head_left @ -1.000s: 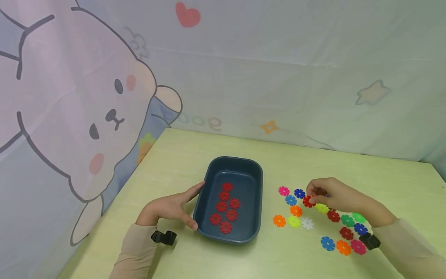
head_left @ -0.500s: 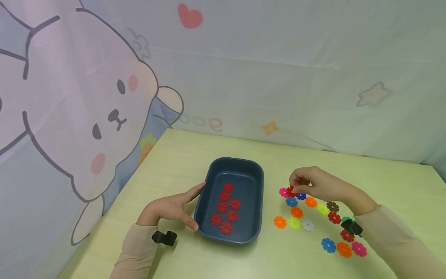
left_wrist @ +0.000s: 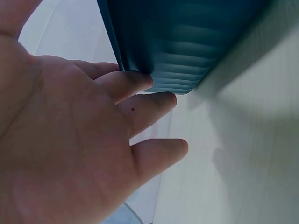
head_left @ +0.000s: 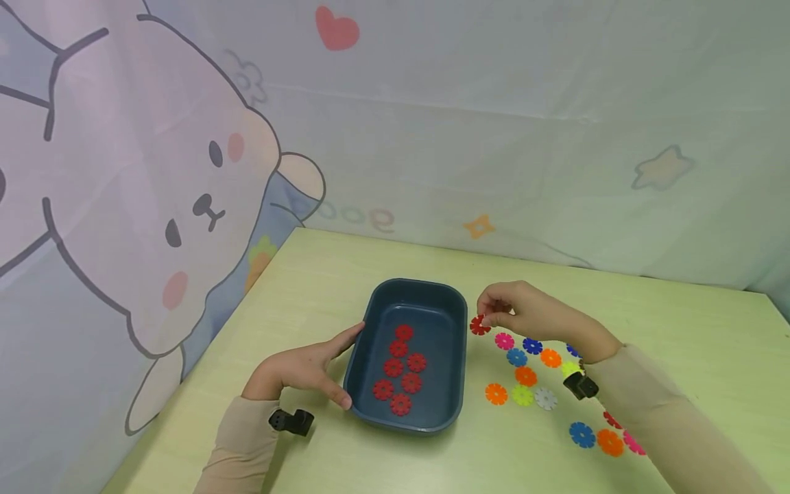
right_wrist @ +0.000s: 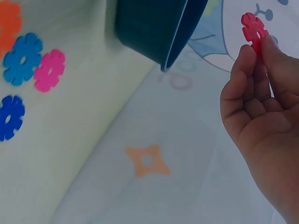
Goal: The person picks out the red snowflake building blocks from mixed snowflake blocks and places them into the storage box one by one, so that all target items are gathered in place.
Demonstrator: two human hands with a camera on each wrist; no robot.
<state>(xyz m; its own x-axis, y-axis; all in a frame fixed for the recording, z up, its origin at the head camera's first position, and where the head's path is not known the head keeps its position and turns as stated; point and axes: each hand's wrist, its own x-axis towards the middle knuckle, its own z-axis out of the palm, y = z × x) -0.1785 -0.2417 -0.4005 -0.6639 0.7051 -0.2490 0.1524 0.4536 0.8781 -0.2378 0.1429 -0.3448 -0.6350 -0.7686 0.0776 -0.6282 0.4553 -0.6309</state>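
Note:
A dark blue tray lies on the table with several red notched plastic discs in it. My left hand is at its left side, fingers spread and fairly straight; in the left wrist view, fingertips touch the tray's outer wall. Between thumb and fingertips, my right hand pinches another red disc, held just right of the tray's right rim. The right wrist view also shows this pinched red disc raised above the fingertips, beside the tray.
Loose notched discs lie right of the tray, among them a pink disc, an orange disc and a white disc. My right forearm covers several others. A printed cloth hangs behind the table.
My right hand has carried the red disc leftward from the loose discs to beside the tray. My left hand and the tray hold their places; the head view shifted slightly.

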